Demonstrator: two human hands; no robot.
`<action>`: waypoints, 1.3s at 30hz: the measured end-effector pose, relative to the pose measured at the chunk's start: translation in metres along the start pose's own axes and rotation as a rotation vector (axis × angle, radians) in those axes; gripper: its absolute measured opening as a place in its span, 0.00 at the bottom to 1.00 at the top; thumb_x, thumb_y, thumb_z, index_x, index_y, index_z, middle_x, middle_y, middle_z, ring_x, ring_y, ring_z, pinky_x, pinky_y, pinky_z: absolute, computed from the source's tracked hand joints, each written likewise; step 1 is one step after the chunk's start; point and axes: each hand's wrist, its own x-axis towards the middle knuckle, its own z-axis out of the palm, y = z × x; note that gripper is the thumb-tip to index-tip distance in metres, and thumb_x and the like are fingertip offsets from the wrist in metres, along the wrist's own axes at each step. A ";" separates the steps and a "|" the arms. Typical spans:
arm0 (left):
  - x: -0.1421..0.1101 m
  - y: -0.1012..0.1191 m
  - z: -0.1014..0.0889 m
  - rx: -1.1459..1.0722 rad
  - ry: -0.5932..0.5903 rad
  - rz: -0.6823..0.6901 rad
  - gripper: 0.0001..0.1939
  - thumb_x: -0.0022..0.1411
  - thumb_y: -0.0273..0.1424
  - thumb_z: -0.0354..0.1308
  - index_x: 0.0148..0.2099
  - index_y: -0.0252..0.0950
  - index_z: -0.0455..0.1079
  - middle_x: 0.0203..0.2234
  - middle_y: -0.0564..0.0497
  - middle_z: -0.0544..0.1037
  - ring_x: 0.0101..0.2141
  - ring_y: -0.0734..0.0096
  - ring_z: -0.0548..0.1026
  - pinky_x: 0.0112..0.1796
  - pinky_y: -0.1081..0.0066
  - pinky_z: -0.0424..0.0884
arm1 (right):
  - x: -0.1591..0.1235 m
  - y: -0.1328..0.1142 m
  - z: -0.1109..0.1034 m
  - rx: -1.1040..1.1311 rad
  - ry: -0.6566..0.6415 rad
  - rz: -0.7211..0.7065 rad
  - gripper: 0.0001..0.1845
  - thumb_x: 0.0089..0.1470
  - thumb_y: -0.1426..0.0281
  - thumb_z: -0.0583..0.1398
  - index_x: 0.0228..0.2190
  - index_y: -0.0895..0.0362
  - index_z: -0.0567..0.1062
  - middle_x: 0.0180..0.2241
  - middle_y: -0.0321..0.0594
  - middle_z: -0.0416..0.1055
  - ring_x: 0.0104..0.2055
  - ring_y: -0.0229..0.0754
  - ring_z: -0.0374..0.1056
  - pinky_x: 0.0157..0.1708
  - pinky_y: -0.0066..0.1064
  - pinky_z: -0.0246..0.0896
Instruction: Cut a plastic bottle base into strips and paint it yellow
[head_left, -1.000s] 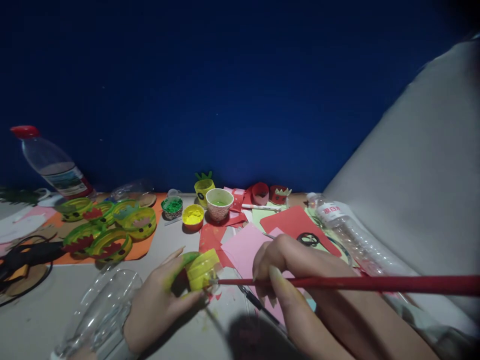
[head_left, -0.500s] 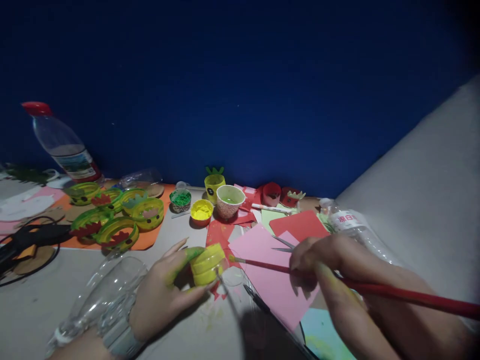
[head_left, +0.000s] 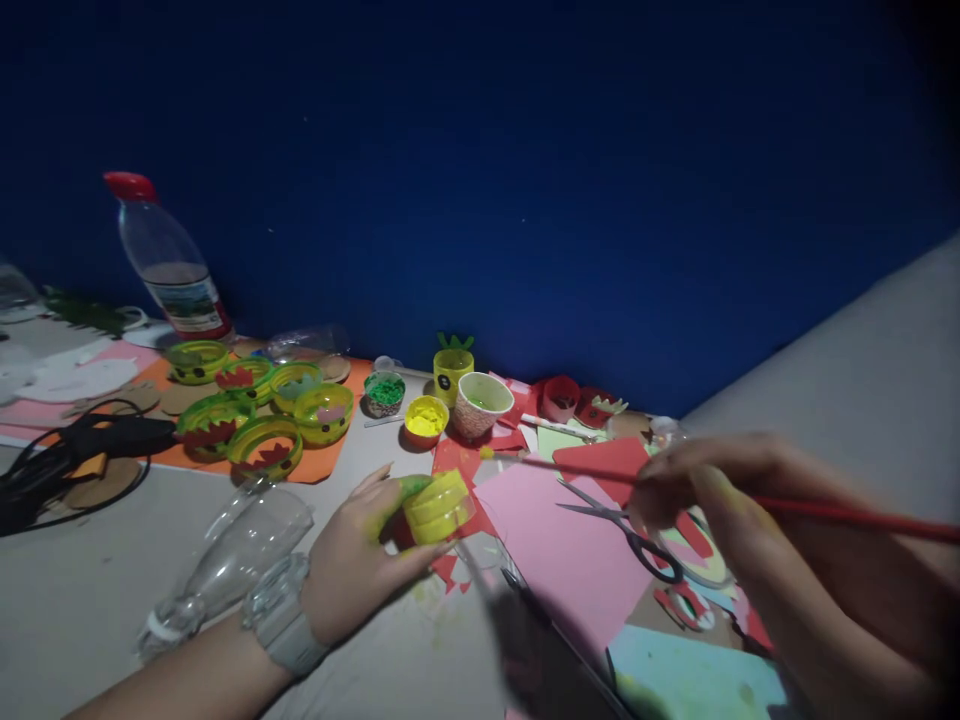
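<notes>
My left hand grips a small round piece of clear plastic painted yellow, with fingers and thumb around its sides. Green and yellow paint marks the skin near the thumb. In my right hand is a long red paintbrush, its yellow-coated tip pointing left, above and a little right of the yellow piece, not touching it. Beyond the left hand stand a cup of yellow paint, a cup of green paint and a paper cup of greenish liquid. Scissors lie beneath the right hand.
Several yellow-green painted rings sit on orange paper at the left. A clear cut bottle lies by my left forearm. A red-capped bottle stands behind. Pink paper and a black pen lie in the middle.
My right hand and the brush have moved up and right, away from the yellow piece, uncovering more of the scissors. My left hand still holds the piece. The view has shifted slightly.
</notes>
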 end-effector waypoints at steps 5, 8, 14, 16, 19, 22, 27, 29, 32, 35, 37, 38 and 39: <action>0.002 -0.006 -0.011 -0.268 0.055 -0.154 0.21 0.55 0.39 0.62 0.49 0.37 0.69 0.41 0.47 0.78 0.40 0.62 0.76 0.43 0.63 0.73 | 0.058 -0.014 0.015 0.115 -0.106 0.090 0.15 0.58 0.56 0.55 0.39 0.54 0.72 0.34 0.37 0.72 0.37 0.37 0.69 0.36 0.25 0.65; 0.002 -0.011 -0.014 -0.418 0.078 -0.195 0.23 0.55 0.39 0.62 0.51 0.36 0.67 0.43 0.47 0.78 0.42 0.63 0.76 0.43 0.65 0.72 | 0.088 -0.024 0.029 0.197 -0.134 0.090 0.19 0.59 0.54 0.53 0.35 0.57 0.71 0.27 0.37 0.70 0.29 0.35 0.67 0.29 0.26 0.62; -0.003 -0.016 -0.014 -0.385 0.057 -0.093 0.20 0.54 0.36 0.64 0.49 0.40 0.70 0.41 0.49 0.77 0.44 0.61 0.74 0.45 0.63 0.70 | 0.107 -0.045 0.087 -0.011 -0.030 -0.001 0.17 0.62 0.58 0.48 0.29 0.57 0.64 0.22 0.33 0.61 0.23 0.32 0.57 0.26 0.26 0.52; -0.004 -0.019 -0.014 -0.361 0.061 -0.066 0.18 0.53 0.35 0.64 0.47 0.41 0.71 0.39 0.50 0.77 0.43 0.61 0.74 0.45 0.63 0.69 | 0.108 -0.048 0.109 -0.064 -0.051 -0.002 0.14 0.61 0.62 0.48 0.28 0.57 0.62 0.20 0.32 0.58 0.21 0.32 0.53 0.25 0.27 0.48; -0.004 -0.022 -0.015 -0.346 0.053 -0.051 0.16 0.53 0.35 0.64 0.45 0.41 0.71 0.38 0.51 0.77 0.41 0.62 0.74 0.43 0.64 0.69 | 0.111 -0.049 0.132 -0.101 -0.076 0.010 0.12 0.61 0.63 0.48 0.28 0.56 0.59 0.20 0.32 0.56 0.22 0.33 0.52 0.27 0.28 0.47; -0.003 -0.026 -0.015 -0.321 0.051 -0.037 0.16 0.53 0.35 0.64 0.46 0.43 0.71 0.37 0.52 0.76 0.41 0.61 0.73 0.43 0.63 0.68 | 0.115 -0.046 0.142 -0.131 -0.090 0.012 0.11 0.60 0.64 0.48 0.28 0.56 0.59 0.22 0.33 0.57 0.23 0.34 0.53 0.28 0.29 0.46; -0.003 -0.028 -0.015 -0.319 0.065 -0.012 0.17 0.54 0.35 0.64 0.46 0.44 0.70 0.39 0.54 0.77 0.43 0.62 0.73 0.44 0.63 0.68 | 0.123 -0.042 0.150 -0.148 -0.105 0.013 0.10 0.60 0.64 0.47 0.29 0.56 0.59 0.22 0.34 0.59 0.23 0.35 0.54 0.28 0.28 0.47; -0.003 -0.027 -0.015 -0.316 0.069 -0.007 0.16 0.53 0.35 0.64 0.45 0.43 0.70 0.38 0.54 0.77 0.42 0.62 0.73 0.44 0.63 0.68 | 0.125 -0.040 0.153 -0.147 -0.112 0.006 0.10 0.60 0.65 0.47 0.29 0.56 0.59 0.23 0.34 0.60 0.23 0.35 0.54 0.28 0.28 0.47; -0.002 -0.027 -0.015 -0.312 0.067 0.002 0.14 0.54 0.35 0.64 0.44 0.42 0.70 0.37 0.53 0.77 0.41 0.63 0.73 0.42 0.64 0.68 | 0.126 -0.039 0.154 -0.146 -0.119 -0.008 0.09 0.60 0.66 0.47 0.29 0.56 0.59 0.23 0.34 0.60 0.23 0.35 0.55 0.28 0.28 0.47; -0.002 -0.027 -0.014 -0.304 0.068 0.004 0.14 0.54 0.35 0.63 0.44 0.42 0.71 0.38 0.52 0.77 0.41 0.62 0.73 0.42 0.63 0.68 | 0.124 -0.041 0.151 -0.142 -0.125 -0.025 0.10 0.61 0.65 0.47 0.28 0.56 0.58 0.22 0.33 0.59 0.23 0.34 0.54 0.28 0.28 0.47; -0.002 -0.027 -0.014 -0.301 0.067 -0.002 0.14 0.54 0.36 0.63 0.44 0.42 0.70 0.37 0.52 0.77 0.41 0.62 0.73 0.42 0.63 0.68 | 0.121 -0.043 0.146 -0.135 -0.127 -0.045 0.11 0.61 0.65 0.47 0.28 0.56 0.58 0.22 0.33 0.58 0.24 0.34 0.54 0.28 0.28 0.47; -0.002 -0.027 -0.014 -0.301 0.064 -0.006 0.14 0.54 0.36 0.63 0.44 0.42 0.70 0.37 0.53 0.77 0.40 0.62 0.73 0.42 0.64 0.69 | 0.120 -0.045 0.143 -0.130 -0.126 -0.055 0.11 0.61 0.64 0.47 0.28 0.56 0.58 0.22 0.32 0.58 0.24 0.34 0.54 0.28 0.28 0.48; -0.002 -0.027 -0.013 -0.299 0.061 -0.008 0.14 0.54 0.35 0.63 0.44 0.42 0.70 0.36 0.53 0.77 0.40 0.62 0.73 0.41 0.64 0.69 | 0.117 -0.047 0.139 -0.125 -0.122 -0.065 0.12 0.62 0.64 0.47 0.28 0.56 0.58 0.22 0.32 0.57 0.23 0.33 0.53 0.28 0.27 0.48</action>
